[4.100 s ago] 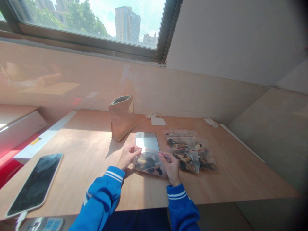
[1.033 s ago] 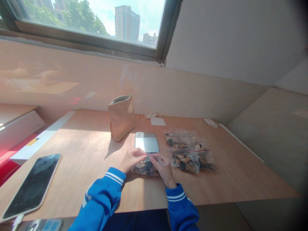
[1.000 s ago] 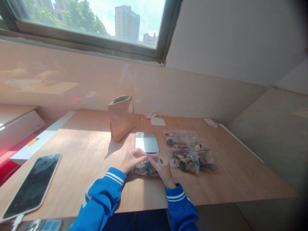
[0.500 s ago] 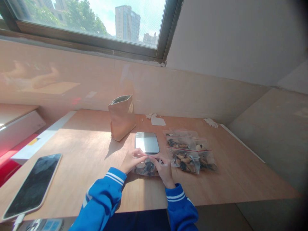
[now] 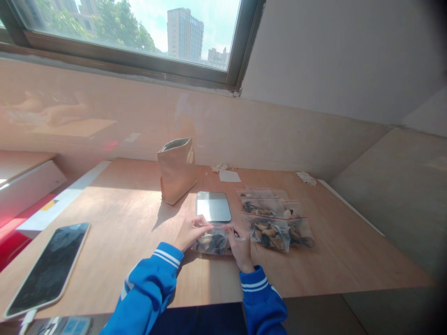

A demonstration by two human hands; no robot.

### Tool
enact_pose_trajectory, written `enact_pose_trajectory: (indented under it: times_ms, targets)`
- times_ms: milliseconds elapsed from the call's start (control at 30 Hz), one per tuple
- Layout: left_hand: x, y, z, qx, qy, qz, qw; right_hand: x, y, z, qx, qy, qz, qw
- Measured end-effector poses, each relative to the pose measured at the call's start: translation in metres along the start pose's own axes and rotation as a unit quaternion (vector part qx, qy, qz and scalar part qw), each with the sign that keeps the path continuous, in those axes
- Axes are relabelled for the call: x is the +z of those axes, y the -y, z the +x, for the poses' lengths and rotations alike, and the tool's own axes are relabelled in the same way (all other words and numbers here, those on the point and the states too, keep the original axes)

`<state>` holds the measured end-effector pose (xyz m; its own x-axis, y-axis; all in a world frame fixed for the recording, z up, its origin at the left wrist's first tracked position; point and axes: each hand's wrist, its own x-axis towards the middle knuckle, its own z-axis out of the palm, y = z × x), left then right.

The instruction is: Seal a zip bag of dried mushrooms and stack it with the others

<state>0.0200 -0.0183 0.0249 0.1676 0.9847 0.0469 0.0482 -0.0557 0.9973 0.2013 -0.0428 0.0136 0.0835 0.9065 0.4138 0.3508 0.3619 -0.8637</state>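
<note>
Window (image 5: 174,23) up top, dark frame (image 5: 139,56); bldgs (image 5: 185,35), trees (image 5: 118,30) & bright sky (image 5: 221,23) outside; plain pale wall (image 5: 331,56) upper R; glossy beige lower wall (image 5: 251,132) w/ faint reflections (image 5: 52,109) on L; wood table (image 5: 331,256), sunlit L, dimmer R; 2nd tabletop (image 5: 24,157) far L.

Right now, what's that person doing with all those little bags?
The left hand and right hand pinch the top edge of a clear bag with dark and pale pieces inside. I can't tell if it's sealed. More filled bags lie to the right. A flat silver-topped device sits just beyond the hands, and an open brown pouch stands behind it to the left.
</note>
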Motion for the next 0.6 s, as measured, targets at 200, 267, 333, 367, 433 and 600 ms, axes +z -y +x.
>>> enact_pose_trajectory:
  times_ms: [200, 267, 333, 367, 433, 600]
  targets:
    - [0.000, -0.001, 0.000, -0.012, -0.006, -0.008, 1.000, 0.001, 0.000, 0.000, 0.029, -0.004, 0.024, 0.999]
    - [-0.001, -0.002, 0.000, -0.021, -0.020, -0.014, 0.999, 0.000, -0.002, 0.000, 0.063, -0.033, 0.049, 0.996]
    - [-0.003, -0.002, 0.000, -0.021, -0.031, -0.025, 0.999, -0.002, -0.005, 0.000, 0.091, -0.087, 0.055, 0.991]
    - [-0.003, -0.002, 0.000, -0.018, -0.037, -0.028, 0.999, -0.003, -0.006, 0.001, 0.098, -0.110, 0.049, 0.988]
    - [-0.004, -0.003, 0.000, -0.009, -0.046, -0.029, 0.998, -0.005, -0.009, 0.001, 0.100, -0.133, 0.032, 0.986]
    - [-0.004, -0.004, -0.001, 0.004, -0.050, -0.024, 0.998, -0.006, -0.010, 0.001, 0.090, -0.121, 0.021, 0.988]
